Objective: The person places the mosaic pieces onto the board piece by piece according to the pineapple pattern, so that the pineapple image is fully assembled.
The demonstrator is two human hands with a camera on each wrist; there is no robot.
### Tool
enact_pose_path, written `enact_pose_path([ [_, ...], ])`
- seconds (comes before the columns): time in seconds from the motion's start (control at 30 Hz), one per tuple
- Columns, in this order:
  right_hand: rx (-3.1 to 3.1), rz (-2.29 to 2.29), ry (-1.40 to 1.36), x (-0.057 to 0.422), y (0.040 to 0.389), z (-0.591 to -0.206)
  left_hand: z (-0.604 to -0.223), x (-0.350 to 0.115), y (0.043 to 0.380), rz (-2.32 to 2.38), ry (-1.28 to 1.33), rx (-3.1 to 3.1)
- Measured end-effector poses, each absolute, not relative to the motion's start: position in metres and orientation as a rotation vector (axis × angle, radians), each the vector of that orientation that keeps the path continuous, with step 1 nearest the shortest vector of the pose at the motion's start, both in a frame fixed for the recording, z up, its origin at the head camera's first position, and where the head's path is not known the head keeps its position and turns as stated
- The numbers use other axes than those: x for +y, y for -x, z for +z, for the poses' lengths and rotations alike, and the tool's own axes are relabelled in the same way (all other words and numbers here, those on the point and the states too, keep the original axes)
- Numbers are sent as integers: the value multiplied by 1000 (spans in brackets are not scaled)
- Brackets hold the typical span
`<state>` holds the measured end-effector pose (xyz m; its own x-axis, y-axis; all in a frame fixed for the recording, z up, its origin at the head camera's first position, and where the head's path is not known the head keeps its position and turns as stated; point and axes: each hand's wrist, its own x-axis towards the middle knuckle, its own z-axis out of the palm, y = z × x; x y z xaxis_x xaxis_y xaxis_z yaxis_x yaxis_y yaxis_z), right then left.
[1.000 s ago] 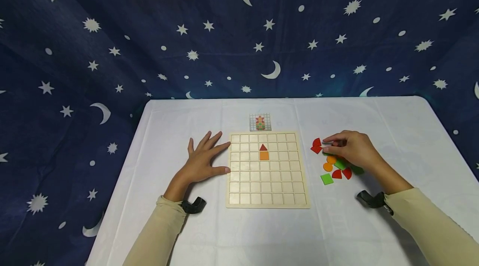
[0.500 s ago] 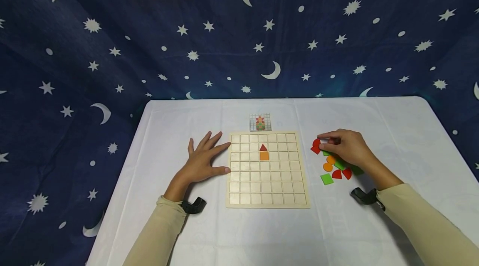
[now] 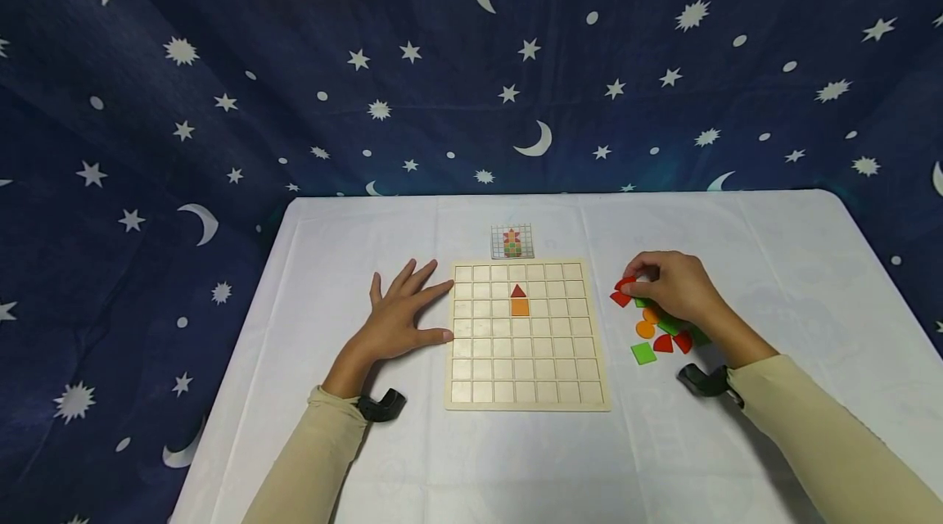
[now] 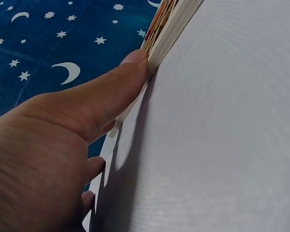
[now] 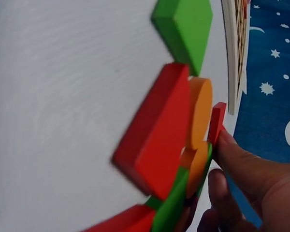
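My left hand [image 3: 398,323] lies with its fingers spread, thumb and index fingertips at the left edge of the wooden grid board [image 3: 471,401]. In the left wrist view the thumb [image 4: 121,79] rests against that edge. An orange square [image 3: 520,307] with a red triangle [image 3: 519,291] above it sits in the board's upper cells. To the right of the board, my right hand [image 3: 676,282] pinches a red rounded piece [image 3: 626,282] between thumb and fingers, low over the pile. Another red piece [image 3: 620,299] lies just under it.
Beside the right hand lie orange discs [image 3: 644,329], a green square [image 3: 643,354], red rounded pieces [image 3: 663,344] and more green pieces, partly hidden by the hand. A small pattern card [image 3: 512,241] lies behind the board. A starry blue cloth [image 3: 442,57] hangs beyond the white table [image 3: 530,458].
My right hand has moved left from over the green pieces to the red pieces, its thumb and fingers closing on one. The left hand and the board have stayed put.
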<state>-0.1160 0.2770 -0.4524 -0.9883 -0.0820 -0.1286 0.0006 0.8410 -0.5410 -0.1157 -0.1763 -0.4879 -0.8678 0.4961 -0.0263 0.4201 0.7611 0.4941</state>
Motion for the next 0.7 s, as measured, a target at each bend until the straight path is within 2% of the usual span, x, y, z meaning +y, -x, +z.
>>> enact_pose_path([
  [0.7,2649,-1142,88,226,113,-440,-487,-176,115,737,-735,2803],
])
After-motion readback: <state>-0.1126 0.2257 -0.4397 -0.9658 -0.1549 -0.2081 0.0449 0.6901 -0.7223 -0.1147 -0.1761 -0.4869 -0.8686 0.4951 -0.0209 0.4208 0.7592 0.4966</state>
